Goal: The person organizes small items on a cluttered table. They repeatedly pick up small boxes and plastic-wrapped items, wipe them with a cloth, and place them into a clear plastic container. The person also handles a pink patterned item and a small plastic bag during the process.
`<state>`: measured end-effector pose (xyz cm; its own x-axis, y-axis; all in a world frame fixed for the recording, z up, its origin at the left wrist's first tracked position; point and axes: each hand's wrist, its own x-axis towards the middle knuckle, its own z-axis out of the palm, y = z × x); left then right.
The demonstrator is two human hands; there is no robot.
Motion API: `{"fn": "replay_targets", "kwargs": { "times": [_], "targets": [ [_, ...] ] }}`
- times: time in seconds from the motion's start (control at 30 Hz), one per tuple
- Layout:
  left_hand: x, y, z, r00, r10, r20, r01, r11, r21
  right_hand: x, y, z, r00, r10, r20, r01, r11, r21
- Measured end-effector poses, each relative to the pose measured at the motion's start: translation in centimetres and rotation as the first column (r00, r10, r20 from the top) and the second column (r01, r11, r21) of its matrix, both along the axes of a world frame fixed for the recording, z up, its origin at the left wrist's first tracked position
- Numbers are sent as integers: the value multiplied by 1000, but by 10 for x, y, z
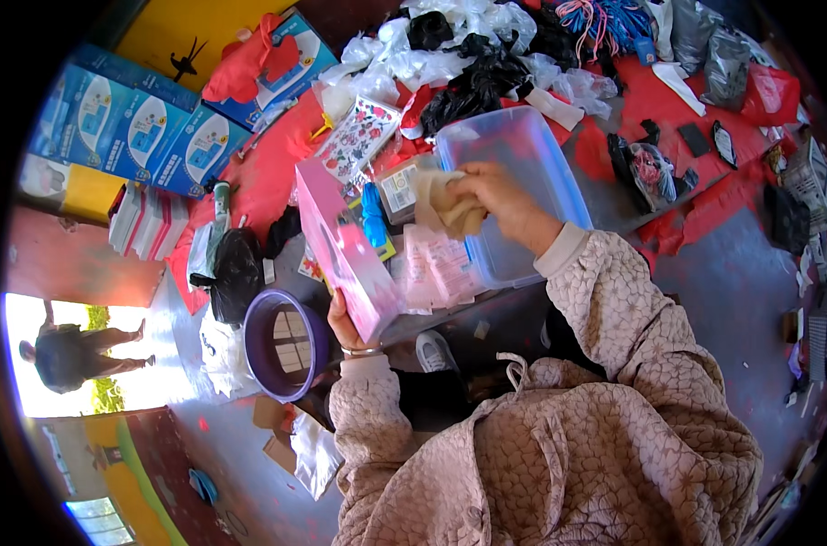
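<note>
Slanting, a long pink box (346, 259) shows paler patches.

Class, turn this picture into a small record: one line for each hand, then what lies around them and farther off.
Left hand: grips the pink box, held tilted
Right hand: grips a tan bundle; cloth or paper, cannot tell
Nearby: clear bin, pink packets
Beyond the bin: black bag among clear plastic bags
Left side: purple bucket, blue boxes
Doorway: a person
</note>
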<state>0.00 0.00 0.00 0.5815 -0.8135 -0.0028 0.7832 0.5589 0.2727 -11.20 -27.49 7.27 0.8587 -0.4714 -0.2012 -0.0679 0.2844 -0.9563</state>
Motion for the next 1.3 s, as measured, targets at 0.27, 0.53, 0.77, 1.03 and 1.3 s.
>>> {"fn": "replay_targets", "kwargs": {
  "times": [0.27, 0.53, 0.77, 1.03, 1.3],
  "targets": [
    [-22, -10, 4, 997, -75, 21, 70, 981, 180, -1, 7, 40, 887, -27, 461, 111, 982, -154],
    [-24, -16, 16, 993, 82, 81, -102, 954, 282, 22, -20, -14, 963, -196, -185, 236, 943, 232],
    [0, -28, 19, 905, 424, -42, -389, 863, 322, 11, 53, -31, 940, 313, 133, -339, 824, 455],
    [-32, -51, 22, 909, 354, 220, -408, 864, 296, 27, 81, -28, 957, 282, 65, -289, 915, 282],
    [-12, -37, 33, 969, 243, -35, -233, 956, 180, 21, 46, -10, 987, 153, 46, -158, 895, 417]
  ]
}}
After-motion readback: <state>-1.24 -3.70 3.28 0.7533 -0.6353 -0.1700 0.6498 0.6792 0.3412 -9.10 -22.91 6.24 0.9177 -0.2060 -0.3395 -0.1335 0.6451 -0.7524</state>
